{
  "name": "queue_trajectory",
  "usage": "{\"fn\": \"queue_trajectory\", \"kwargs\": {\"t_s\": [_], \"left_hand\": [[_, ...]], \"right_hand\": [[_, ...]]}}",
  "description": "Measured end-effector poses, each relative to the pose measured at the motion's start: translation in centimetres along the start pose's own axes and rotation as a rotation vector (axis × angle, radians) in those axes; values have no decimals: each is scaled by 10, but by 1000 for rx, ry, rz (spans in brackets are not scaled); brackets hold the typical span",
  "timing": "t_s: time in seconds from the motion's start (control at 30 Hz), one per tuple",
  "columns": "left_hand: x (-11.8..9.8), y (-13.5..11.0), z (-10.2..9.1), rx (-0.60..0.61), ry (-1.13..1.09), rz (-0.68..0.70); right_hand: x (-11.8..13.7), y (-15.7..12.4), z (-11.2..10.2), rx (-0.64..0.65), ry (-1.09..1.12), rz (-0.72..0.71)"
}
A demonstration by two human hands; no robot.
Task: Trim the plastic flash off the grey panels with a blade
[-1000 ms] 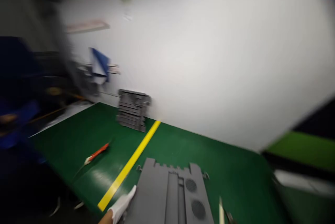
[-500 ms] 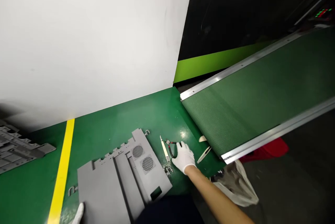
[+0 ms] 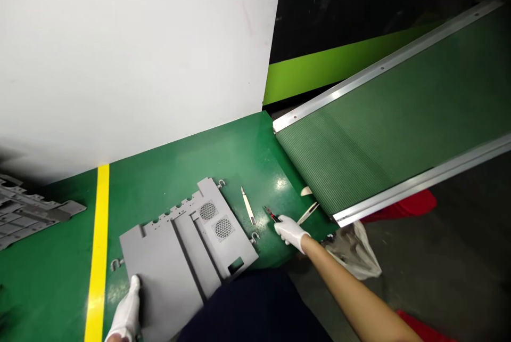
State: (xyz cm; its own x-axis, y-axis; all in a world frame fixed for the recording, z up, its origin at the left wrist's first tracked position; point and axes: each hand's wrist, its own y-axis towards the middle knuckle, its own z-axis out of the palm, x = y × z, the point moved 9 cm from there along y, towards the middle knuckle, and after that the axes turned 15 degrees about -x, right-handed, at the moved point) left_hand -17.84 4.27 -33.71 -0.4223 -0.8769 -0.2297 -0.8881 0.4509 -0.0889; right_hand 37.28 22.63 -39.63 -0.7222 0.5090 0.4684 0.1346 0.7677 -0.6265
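While my left hand (image 3: pixel 126 310) sits lower left, thumb on the grey panel's (image 3: pixel 157 273) left edge, its other fingers are mostly hidden; can't tell how far they curl or whether they grip. Right hand (image 3: pixel 291 231), right of centre in the lower half: my fingers are closed round the small pliers (image 3: pixel 272 216), metal tips pointing up-left. Panel is lower centre-left on the green table (image 3: pixel 223 145), right of the yellow stripe (image 3: pixel 99 230). White-handled knife (image 3: pixel 248 207) lies between panel and pliers; conveyor (image 3: pixel 359 155) fills mid-right.
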Motion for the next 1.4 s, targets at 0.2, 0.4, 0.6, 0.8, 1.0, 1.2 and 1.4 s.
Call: {"fn": "queue_trajectory", "kwargs": {"t_s": [0.2, 0.4, 0.6, 0.8, 1.0, 1.2, 1.4], "left_hand": [[-55, -12, -13, 42, 312, 35], [-233, -110, 17, 169, -100, 881], [-322, -201, 63, 424, -266, 1262], [-352, -225, 101, 539, -133, 1391], [-349, -226, 128, 686, 60, 1431], [-349, -230, 131, 692, 157, 1534], [-349, -232, 132, 698, 172, 1542]], "right_hand": [[-52, -88, 43, 135, 394, 50], [-44, -100, 52, -75, 194, -142], [-38, -88, 57, -125, 182, -151], [-39, -87, 58, -156, 176, -173], [-32, -87, 50, -151, 86, -221], [-28, -90, 45, -131, -25, -229], [-19, -83, 49, -187, -158, -285]]}}
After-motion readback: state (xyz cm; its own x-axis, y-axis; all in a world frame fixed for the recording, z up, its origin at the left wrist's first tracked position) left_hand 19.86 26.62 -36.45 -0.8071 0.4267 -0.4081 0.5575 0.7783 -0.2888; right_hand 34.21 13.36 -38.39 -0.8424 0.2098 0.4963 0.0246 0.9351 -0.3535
